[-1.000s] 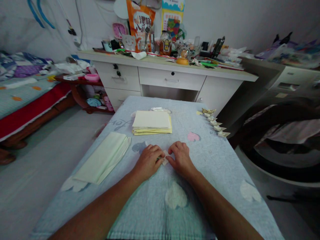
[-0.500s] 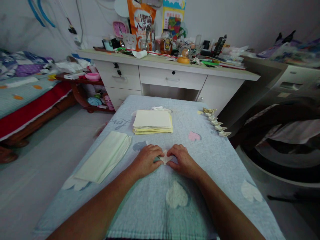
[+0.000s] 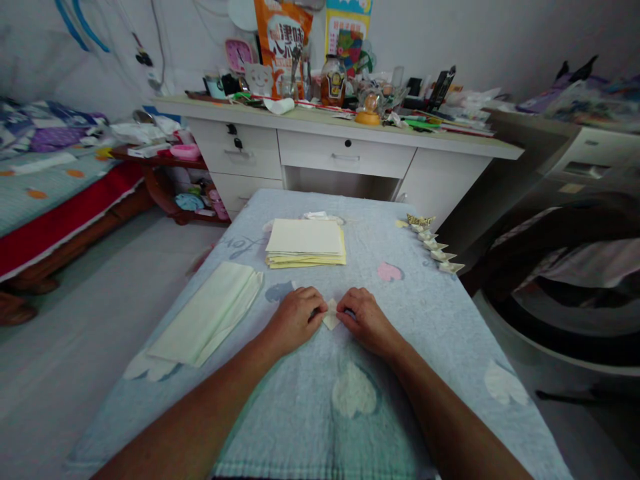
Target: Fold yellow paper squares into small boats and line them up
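A small folded piece of cream paper (image 3: 331, 316), diamond-shaped, is between my two hands over the middle of the cloth-covered table (image 3: 280, 427). My left hand (image 3: 299, 316) pinches its left corner between thumb and fingers. On the opposite corner, my right hand (image 3: 367, 317) has a like pinch. Beyond the hands lies a stack of cream and yellow paper sheets (image 3: 305, 237). A larger folded pale sheet (image 3: 205, 313) rests to the left. Several small folded paper boats (image 3: 440, 255) stand in a row along the right edge.
Behind the table is a white desk (image 3: 320, 147) crowded with a jar (image 3: 333, 81), an orange bag (image 3: 283, 47) and a pink clock (image 3: 239, 55). To the right stands a front-loading washing machine (image 3: 570, 173). A bed (image 3: 55, 187) is at the left.
The fingers of both hands have shifted slightly on the paper's corners. The paper now looks flatter and more plainly diamond-shaped. Other things stay in place.
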Tool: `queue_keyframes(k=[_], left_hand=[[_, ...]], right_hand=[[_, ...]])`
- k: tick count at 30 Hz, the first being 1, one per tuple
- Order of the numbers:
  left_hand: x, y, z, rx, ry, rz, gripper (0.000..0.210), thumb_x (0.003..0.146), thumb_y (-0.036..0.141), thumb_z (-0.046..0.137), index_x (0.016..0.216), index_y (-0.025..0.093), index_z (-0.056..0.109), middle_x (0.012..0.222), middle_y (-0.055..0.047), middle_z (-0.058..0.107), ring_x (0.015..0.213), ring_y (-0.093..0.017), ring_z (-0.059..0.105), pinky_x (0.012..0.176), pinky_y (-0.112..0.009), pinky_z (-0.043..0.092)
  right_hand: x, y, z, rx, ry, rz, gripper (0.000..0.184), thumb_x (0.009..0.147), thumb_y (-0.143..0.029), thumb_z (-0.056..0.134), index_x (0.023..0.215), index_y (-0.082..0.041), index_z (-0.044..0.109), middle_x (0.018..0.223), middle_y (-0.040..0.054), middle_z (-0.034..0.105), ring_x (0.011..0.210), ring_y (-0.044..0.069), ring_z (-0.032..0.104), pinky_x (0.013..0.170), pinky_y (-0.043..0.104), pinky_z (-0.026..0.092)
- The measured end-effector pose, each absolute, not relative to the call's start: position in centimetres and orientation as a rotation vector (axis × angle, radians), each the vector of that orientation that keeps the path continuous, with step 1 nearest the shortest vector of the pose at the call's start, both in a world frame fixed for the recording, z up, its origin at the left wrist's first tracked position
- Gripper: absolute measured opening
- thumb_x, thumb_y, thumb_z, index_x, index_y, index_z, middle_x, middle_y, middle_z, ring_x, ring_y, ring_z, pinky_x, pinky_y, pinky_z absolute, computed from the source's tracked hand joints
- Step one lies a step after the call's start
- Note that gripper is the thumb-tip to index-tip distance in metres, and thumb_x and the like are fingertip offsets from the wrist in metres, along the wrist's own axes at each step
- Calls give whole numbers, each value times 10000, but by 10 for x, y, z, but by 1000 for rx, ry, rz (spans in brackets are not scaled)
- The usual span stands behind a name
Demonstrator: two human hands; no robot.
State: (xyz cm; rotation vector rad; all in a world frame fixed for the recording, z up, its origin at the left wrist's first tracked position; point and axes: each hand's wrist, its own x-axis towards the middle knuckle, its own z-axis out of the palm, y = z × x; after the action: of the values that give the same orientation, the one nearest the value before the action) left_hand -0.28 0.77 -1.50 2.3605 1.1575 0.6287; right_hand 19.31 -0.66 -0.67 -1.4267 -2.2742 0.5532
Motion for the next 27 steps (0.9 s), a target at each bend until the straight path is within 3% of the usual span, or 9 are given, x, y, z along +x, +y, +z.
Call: queue_keyframes(k=[13,27], left_hand=[[-2,9,-15,2323,1306,653,110,829,255,584,762,188,640,851,-31,561,857,-194,525,807,-343,388],[2,9,-18,2358,1425,602,129,847,254,553,761,191,624,868,-44,551,878,-208,506,784,-344,376]], right_hand=[[192,-6,-11,-1633,-2197,500,100,848,-267,633,796,-185,654,922,45,567,906,199,449,786,324,290],[187,-6,-12,-1720,-2185,438,151,874,-256,565,763,-177,629,915,47,555,885,193,445,751,320,267]])
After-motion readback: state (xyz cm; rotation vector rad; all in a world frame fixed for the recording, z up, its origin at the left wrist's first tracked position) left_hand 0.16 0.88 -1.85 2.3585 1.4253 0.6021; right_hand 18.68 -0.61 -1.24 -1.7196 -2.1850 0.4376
